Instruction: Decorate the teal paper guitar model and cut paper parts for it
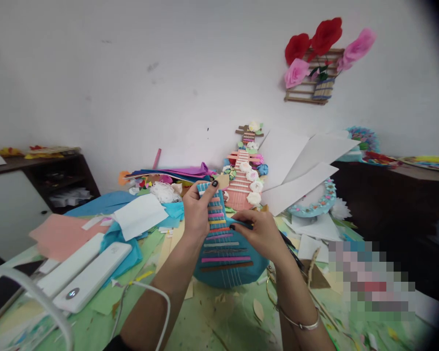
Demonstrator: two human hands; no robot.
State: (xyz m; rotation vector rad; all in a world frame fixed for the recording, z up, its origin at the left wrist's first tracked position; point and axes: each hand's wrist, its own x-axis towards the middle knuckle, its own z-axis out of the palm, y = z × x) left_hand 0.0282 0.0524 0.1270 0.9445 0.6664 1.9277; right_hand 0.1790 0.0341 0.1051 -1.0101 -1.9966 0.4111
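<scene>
My left hand [196, 209] grips the neck of a teal paper guitar [225, 258] near its top, thumb across the front. Colourful paper strips run across the guitar's neck and body, with thin strings over them. My right hand [260, 233] is closed on the right edge of the guitar where neck meets body, fingertips pinching at a strip. A bangle sits on my right wrist. The guitar stands tilted over the green table [219, 317].
A second craft guitar with paper flowers [246, 175] leans on the wall behind. White sheets [300, 170], stacked coloured paper [168, 173], two white boxes [84, 273], a cable [157, 297] and scraps cover the table. Paper flowers [322, 53] hang on the wall.
</scene>
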